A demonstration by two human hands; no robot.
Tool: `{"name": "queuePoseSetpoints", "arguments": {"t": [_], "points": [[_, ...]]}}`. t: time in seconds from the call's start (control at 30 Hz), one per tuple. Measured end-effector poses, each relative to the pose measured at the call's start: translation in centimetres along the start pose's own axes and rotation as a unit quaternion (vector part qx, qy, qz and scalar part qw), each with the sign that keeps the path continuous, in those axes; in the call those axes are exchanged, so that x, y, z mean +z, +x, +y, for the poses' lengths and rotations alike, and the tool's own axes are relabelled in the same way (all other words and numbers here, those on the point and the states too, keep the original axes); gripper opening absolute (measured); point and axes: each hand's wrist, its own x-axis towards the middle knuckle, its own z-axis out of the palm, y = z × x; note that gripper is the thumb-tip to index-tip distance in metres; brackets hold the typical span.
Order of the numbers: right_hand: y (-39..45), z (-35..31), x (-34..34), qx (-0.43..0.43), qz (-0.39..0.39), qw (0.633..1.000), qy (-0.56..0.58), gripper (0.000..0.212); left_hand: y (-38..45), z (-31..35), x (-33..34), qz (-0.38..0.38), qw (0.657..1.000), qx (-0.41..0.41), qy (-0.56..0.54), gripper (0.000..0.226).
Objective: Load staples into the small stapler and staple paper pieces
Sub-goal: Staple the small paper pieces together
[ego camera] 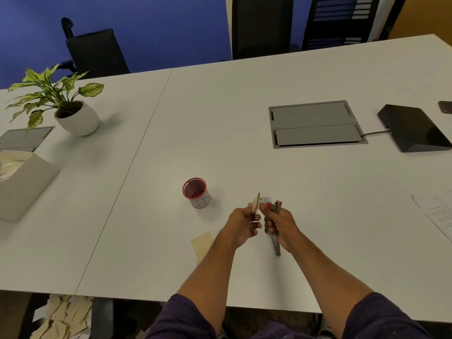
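Note:
My right hand (278, 225) grips a small stapler (276, 216) above the white table (220, 123); its red head points away from me and its metal part sticks out below my fist. My left hand (242, 225) pinches a small tan paper piece (256, 203), held upright right beside the stapler's head. Another tan paper piece (202, 243) lies flat on the table under my left forearm. A small red-rimmed cup (196, 192) stands to the left of my hands.
A potted plant (73, 111) and an open white box (22, 182) sit at the left. A grey cable hatch (315, 124), a black device (415, 129) and printed sheets (437, 211) lie to the right. Paper scraps (63, 316) cover the floor below the table's front edge.

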Motion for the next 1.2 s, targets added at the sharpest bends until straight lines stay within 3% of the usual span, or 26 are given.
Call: {"name": "queuePoseSetpoints", "arguments": {"t": [0.27, 0.43, 0.57, 0.77, 0.97, 1.2], "points": [[-0.2, -0.8, 0.3, -0.009, 0.005, 0.998, -0.061, 0.044, -0.5, 0.1, 0.3, -0.045, 0.993, -0.013, 0.107, 0.031], [0.5, -1.8, -0.1, -0.016, 0.013, 0.997, -0.073, 0.041, 0.0, 0.4, -0.4, 0.028, 0.997, 0.069, -0.001, 0.027], [1.2, -2.5, -0.6, -0.013, 0.040, 0.996, -0.084, 0.031, 0.1, 1.2, -1.4, 0.047, 0.993, 0.088, -0.061, 0.053], [1.5, -2.5, 0.0, -0.033, 0.037, 0.992, -0.114, 0.041, 0.3, 0.4, -1.2, 0.074, 0.982, 0.158, 0.074, 0.020], [1.8, -2.4, 0.3, -0.034, 0.042, 0.992, -0.117, 0.040, 0.3, 0.6, -1.2, 0.094, 0.979, 0.177, 0.020, 0.016], [1.9, -2.4, 0.4, -0.028, 0.032, 0.997, -0.060, 0.021, 0.1, 1.0, -1.4, 0.085, 0.981, 0.162, -0.061, 0.013]]}}
